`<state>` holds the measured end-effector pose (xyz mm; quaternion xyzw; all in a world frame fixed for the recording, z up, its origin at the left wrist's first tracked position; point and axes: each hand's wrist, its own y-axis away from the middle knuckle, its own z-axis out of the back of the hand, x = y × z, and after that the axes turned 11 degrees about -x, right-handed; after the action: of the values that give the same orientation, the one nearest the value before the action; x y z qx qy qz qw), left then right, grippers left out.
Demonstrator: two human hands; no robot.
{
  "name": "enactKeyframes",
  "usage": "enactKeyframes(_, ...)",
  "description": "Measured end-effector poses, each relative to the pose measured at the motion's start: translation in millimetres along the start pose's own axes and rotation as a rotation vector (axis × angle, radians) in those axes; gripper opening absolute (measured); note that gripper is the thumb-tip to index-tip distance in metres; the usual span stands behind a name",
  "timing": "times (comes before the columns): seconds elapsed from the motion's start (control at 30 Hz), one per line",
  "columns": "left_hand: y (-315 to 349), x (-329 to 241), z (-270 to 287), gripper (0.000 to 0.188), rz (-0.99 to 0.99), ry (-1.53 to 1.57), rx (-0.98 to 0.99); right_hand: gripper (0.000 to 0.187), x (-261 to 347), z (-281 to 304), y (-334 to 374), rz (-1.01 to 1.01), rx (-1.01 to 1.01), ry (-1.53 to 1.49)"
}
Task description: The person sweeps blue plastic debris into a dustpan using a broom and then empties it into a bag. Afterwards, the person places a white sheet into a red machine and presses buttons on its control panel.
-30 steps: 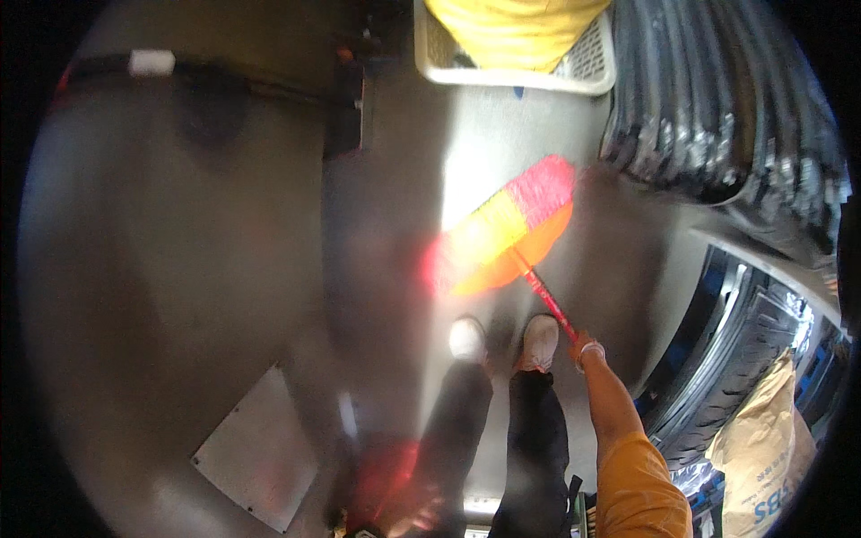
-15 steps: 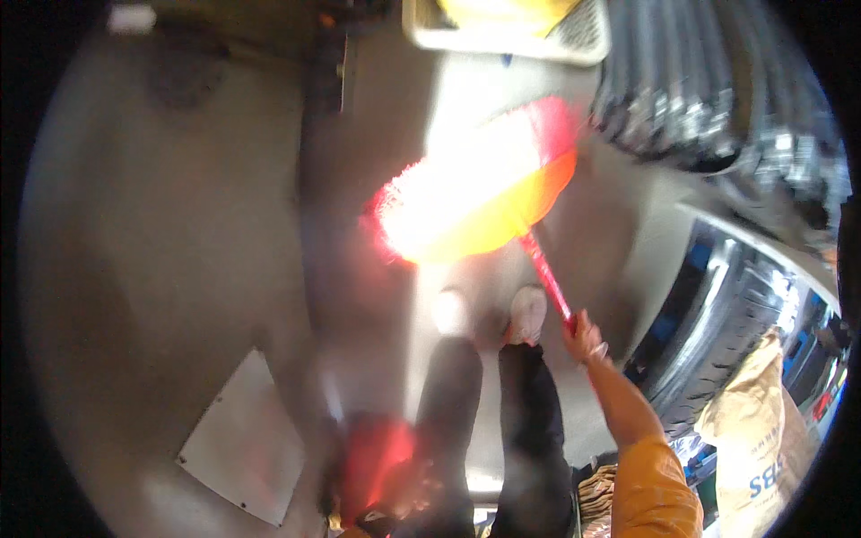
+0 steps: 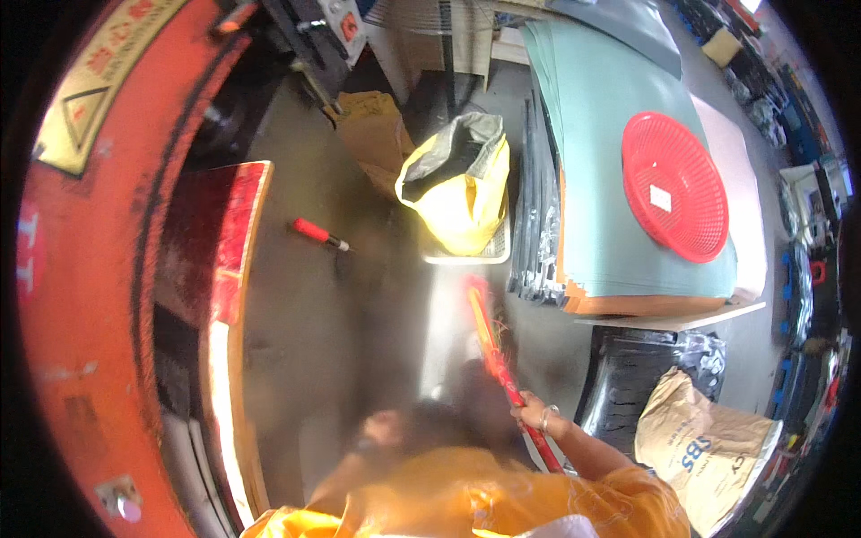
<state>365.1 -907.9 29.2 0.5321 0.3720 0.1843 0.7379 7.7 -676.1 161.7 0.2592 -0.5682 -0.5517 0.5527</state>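
In my right hand (image 3: 531,412), closed around its red handle, is a broom (image 3: 487,336) with a red and orange head. It slants up and left across the floor, its head seen almost edge-on. The lower end of the handle passes beneath my right forearm. A bracelet circles that wrist. My left hand (image 3: 384,429) hangs beside my body on the left, smeared by motion, so its fingers cannot be made out. Ahead of the broom, a yellow bag (image 3: 462,215) with a grey lining stands open in a pale plastic basket (image 3: 466,259).
Green sheets (image 3: 592,161) are stacked at right, bearing a red plastic basket (image 3: 677,188). A brown paper sack (image 3: 695,448) lies nearer, on black sheets (image 3: 596,394). At left are a large orange-red machine (image 3: 99,296) and a red-topped board (image 3: 240,242). A red-handled tool (image 3: 314,232) lies on the floor.
My view has tilted up, bringing the machine and stacked sheets into sight. The broom head has turned from broadside to nearly edge-on. My right hand still grips the handle.
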Motion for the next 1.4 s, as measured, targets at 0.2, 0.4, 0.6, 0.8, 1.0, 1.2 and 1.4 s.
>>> enactKeyframes(0.2, 11, -63, -11, 0.009, -0.257, 0.043, -0.354, 0.054, 55, 52, 47, 0.319, 0.088, 0.119)
enactKeyframes(0.4, 27, -148, -18, 0.01, -0.257, 0.519, -0.096, 0.047, 140, 87, 116, 0.294, 0.325, -0.295)
enactKeyframes(0.6, 4, -201, -7, 0.012, -0.134, 0.223, -0.331, 0.046, 249, 154, 171, 0.318, 0.273, -0.586)
enactKeyframes(0.8, -49, -220, 18, 0.02, -0.149, 0.35, -0.183, 0.035, 390, 162, 79, 0.239, -0.05, -0.512)
enactKeyframes(1.0, -118, -136, 39, 0.015, -0.203, 0.745, 0.335, 0.014, 380, 144, -32, 0.6, -0.172, -0.205)
enactKeyframes(1.2, -123, -66, 45, 0.013, 0.077, 0.847, 0.082, 0.015, 550, 176, -115, 0.371, 0.167, -0.282)
enactKeyframes(1.4, -18, -108, -23, 0.016, 0.089, 0.89, -0.385, 0.023, 621, 177, -178, 0.12, 0.393, -0.142)
